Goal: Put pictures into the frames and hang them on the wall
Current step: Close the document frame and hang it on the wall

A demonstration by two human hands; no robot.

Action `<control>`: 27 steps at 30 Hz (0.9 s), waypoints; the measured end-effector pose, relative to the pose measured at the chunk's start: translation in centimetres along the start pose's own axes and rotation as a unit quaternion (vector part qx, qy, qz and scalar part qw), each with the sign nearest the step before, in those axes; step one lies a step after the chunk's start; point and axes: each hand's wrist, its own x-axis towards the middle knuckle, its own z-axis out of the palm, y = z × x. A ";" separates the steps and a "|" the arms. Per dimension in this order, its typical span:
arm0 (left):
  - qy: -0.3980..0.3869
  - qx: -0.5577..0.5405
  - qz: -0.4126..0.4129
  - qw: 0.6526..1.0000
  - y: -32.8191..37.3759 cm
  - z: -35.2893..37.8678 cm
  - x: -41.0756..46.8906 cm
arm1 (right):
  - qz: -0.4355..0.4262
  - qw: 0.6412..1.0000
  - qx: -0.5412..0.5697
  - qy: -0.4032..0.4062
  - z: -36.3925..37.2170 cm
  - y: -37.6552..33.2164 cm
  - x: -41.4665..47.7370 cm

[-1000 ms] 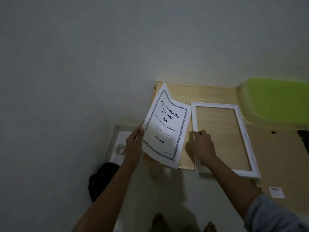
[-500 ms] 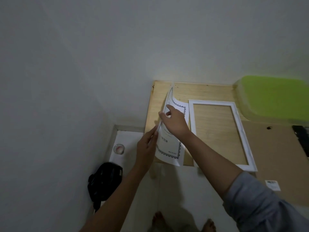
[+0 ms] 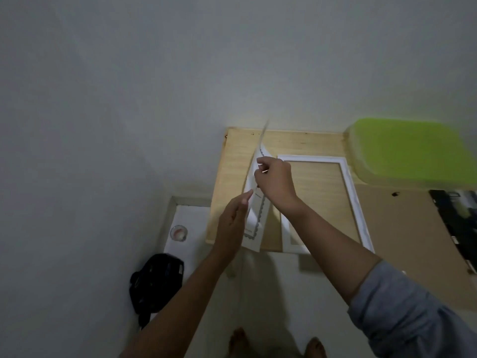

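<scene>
A white printed sheet (image 3: 255, 223) with a dark ornamental border stands almost edge-on over the left part of the wooden table (image 3: 235, 156). My right hand (image 3: 275, 180) pinches the sheet near its upper middle. My left hand (image 3: 232, 228) touches the sheet's lower left side with straight fingers. An empty white picture frame (image 3: 351, 192) lies flat on the table just right of the sheet, partly crossed by my right forearm. A brown backing board (image 3: 402, 236) lies to the right of the frame.
A lime-green plastic lid (image 3: 410, 151) sits at the table's back right. Dark printed pictures (image 3: 462, 223) lie at the right edge. On the floor to the left are a black bag (image 3: 157, 280) and a small glass (image 3: 178, 232). A plain wall rises behind the table.
My right hand left the frame's edge and took hold of the sheet. The sheet turned from facing me to nearly edge-on, its top swinging up.
</scene>
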 end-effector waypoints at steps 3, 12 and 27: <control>-0.027 -0.005 0.001 1.000 1.8 2.0 0.2 | 0.007 0.999 0.040 0.018 -3.2 0.7 -0.1; -0.080 0.098 -0.008 0.992 1.2 13.0 1.2 | 0.059 0.993 0.090 0.045 -13.4 10.6 -0.5; -0.226 0.581 0.070 0.779 -6.6 21.5 1.4 | 0.056 0.990 -0.105 -0.072 -17.2 25.1 -2.8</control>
